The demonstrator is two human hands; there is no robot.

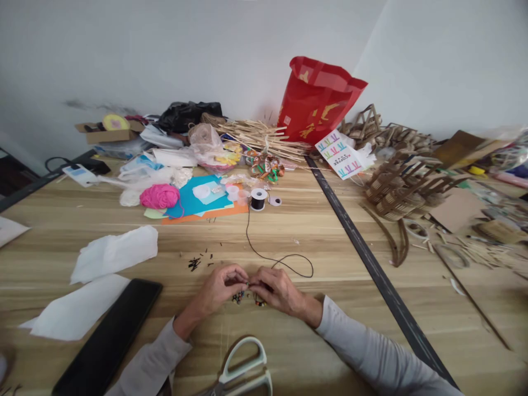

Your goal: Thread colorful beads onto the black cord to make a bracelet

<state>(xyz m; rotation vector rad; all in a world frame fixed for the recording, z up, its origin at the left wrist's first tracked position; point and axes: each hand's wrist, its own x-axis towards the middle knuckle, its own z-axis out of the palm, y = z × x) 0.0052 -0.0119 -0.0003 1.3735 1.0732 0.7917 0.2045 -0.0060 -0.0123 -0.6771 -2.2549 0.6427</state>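
My left hand (223, 287) and my right hand (280, 290) meet fingertip to fingertip above the wooden table. Between the left thumb and finger is a tiny bead (247, 284), partly hidden. My right hand pinches the black cord (311, 265), which loops over the table from a white-rimmed spool (258, 199). Loose coloured beads (238, 297) lie just under the left fingers. More beads (259, 301) show below the right fingers, apparently on the cord. White-handled scissors (245, 363) rest at the front edge of view.
Short black offcuts (193, 264) lie left of the hands. A long black case (111, 341) and white paper sheets (117, 247) are farther left. Pink yarn (159, 196), blue card (198, 198), wooden sticks (264, 135) and a red bag (319, 102) stand behind. Small woven baskets (396, 192) crowd the right.
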